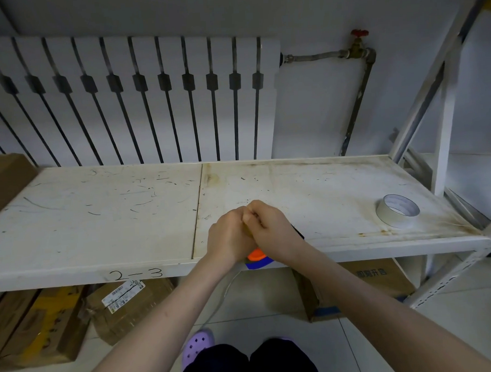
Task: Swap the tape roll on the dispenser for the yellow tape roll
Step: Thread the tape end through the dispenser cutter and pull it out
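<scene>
My left hand (229, 237) and my right hand (271, 229) are pressed together, fingers curled, over the front middle of the white shelf (99, 220). Beneath them lies the tape dispenser (257, 258), mostly hidden. Only its orange and blue end shows between my wrists at the shelf's front edge, and a black part sticks out to the right of my right hand. A thin sliver of the yellow tape roll (247, 231) shows between the two hands. A whitish tape roll (397, 210) lies flat and apart on the shelf's right end.
A white radiator (128, 101) and a pipe with a red valve (359, 40) line the wall behind. The rack's upright post (444, 137) stands at the right. Cardboard boxes (47, 321) sit on the floor under the shelf, and another box (2, 179) at the left.
</scene>
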### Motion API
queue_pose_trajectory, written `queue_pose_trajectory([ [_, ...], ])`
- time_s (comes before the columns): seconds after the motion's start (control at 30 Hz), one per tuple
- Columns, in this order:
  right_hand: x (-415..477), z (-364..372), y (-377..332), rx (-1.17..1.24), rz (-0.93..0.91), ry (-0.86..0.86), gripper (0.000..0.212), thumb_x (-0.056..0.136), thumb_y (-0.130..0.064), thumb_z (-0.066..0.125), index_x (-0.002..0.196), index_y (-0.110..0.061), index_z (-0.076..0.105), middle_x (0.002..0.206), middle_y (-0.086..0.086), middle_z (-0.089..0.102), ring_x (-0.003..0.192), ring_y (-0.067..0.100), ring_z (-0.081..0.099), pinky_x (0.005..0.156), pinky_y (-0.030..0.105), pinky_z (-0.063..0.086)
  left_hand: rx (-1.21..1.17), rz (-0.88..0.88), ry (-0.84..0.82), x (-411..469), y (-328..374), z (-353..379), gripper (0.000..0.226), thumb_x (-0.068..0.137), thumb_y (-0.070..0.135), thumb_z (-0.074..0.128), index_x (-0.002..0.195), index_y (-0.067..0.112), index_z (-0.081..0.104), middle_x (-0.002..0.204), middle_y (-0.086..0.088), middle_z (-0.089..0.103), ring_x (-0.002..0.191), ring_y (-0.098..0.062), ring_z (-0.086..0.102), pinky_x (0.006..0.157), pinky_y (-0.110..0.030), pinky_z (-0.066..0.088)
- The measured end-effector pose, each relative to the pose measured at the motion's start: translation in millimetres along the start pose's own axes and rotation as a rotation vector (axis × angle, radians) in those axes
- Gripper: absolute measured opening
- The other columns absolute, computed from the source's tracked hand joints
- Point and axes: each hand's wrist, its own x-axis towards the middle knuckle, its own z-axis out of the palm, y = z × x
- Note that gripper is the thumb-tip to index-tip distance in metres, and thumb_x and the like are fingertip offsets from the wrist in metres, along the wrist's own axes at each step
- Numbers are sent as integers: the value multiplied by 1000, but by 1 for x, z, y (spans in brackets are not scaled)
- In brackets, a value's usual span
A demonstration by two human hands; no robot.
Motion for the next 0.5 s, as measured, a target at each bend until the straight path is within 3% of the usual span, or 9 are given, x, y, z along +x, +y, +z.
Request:
queue_pose_trajectory([
  [0.13,15,-16,13,131,174,166,30,95,-10,38,68,-22,42,70,-8,45,66,4,42,64,24,35,-87,-39,23,-1,-10,-2,43,63,44,77,97,26,59,91,7,61,85,-17,58,65,-29,42],
  [0.2,17,-26,26,199,274,206,27,96,-10,36,70,-12,45,70,-2,46,66,9,43,65,26,38,-101,-30,30,-1,-16,-3,57,60,48,80,108,28,60,104,8,64,94,-16,59,69,-28,45],
  [0.33,19,-31,45,269,385,232,23,96,-10,35,78,-4,47,68,4,46,65,16,43,64,31,40,-93,-17,18,2,-18,-5,59,55,50,81,107,31,60,107,9,66,94,-16,60,71,-30,51],
  [0.5,24,-29,72,285,608,288,31,88,-1,35,58,-8,37,61,11,37,60,22,36,60,35,34,-122,-25,13,-2,-20,-4,61,51,53,82,104,31,60,106,8,65,96,-17,61,76,-38,56],
])
